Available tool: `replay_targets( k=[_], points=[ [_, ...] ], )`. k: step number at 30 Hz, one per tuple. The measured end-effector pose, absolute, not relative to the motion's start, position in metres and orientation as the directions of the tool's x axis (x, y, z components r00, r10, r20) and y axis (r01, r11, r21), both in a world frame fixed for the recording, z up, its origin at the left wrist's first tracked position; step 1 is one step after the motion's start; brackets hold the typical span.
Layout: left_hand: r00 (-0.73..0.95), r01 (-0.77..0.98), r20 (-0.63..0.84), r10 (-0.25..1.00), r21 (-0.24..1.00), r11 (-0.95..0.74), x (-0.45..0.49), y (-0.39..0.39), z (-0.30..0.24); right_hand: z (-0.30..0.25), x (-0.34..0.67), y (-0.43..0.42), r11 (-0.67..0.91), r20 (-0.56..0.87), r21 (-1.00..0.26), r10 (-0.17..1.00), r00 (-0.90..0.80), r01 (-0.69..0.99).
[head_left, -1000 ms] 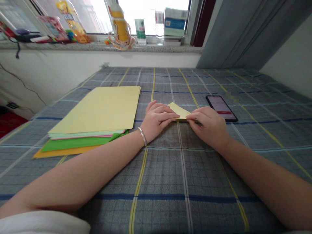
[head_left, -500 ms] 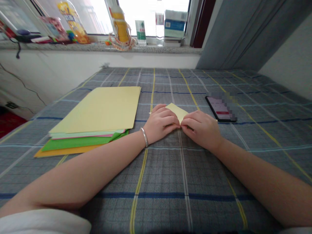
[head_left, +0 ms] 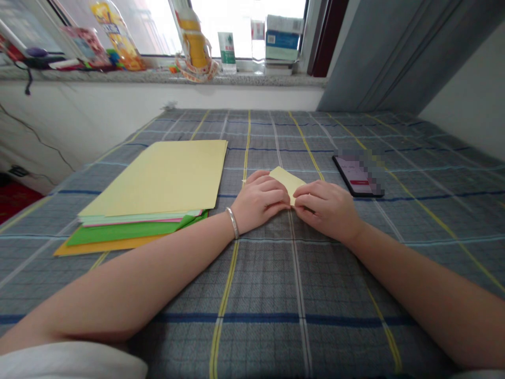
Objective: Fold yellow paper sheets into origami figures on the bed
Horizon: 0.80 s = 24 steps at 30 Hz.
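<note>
A small folded piece of pale yellow paper point(head_left: 287, 181) sits on the checked cloth between my hands, with its lower part hidden under my fingers. My left hand point(head_left: 260, 201), a silver bangle point(head_left: 233, 222) on its wrist, grips the paper's left side. My right hand point(head_left: 325, 210) pinches its right side, and the two hands nearly touch. To the left lies a stack of coloured paper point(head_left: 158, 181), pale yellow on top with green and orange sheets below.
A smartphone point(head_left: 357, 176) lies on the grey checked cloth point(head_left: 260, 279) right of my right hand, its screen partly blurred. Bottles and boxes stand on a stone windowsill point(head_left: 165, 77) at the back. A grey curtain point(head_left: 379, 52) hangs at the right.
My right hand has moved left, towards my left hand, and the gap between them has narrowed. The folded paper has shifted and turned slightly between my fingers. The paper stack has not moved.
</note>
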State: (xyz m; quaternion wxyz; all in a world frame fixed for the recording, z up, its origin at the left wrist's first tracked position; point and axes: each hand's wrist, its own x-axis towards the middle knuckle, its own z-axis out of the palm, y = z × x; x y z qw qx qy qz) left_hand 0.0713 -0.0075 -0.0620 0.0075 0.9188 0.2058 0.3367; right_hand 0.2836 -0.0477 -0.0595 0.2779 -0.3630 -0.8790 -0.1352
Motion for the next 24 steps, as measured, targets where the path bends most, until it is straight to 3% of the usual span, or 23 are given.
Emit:
replay_targets(
  k=[14, 18, 24],
  points=[
    [0.616, 0.335, 0.617, 0.490, 0.358, -0.872, 0.067, 0.002, -0.067, -0.050, 0.315, -0.039, 0.686, 0.615, 0.058, 0.547, -0.567, 0.725],
    [0.554, 0.329, 0.605, 0.572, 0.472, -0.818, 0.065, 0.005, -0.068, -0.045, 0.331, -0.035, 0.624, 0.608, 0.002, 0.619, -0.496, 0.781],
    [0.486, 0.375, 0.613, 0.623, 0.498, -0.782, 0.063, 0.007, -0.070, -0.042, 0.347, -0.029, 0.566, 0.575, -0.042, 0.687, -0.443, 0.824]
  ],
)
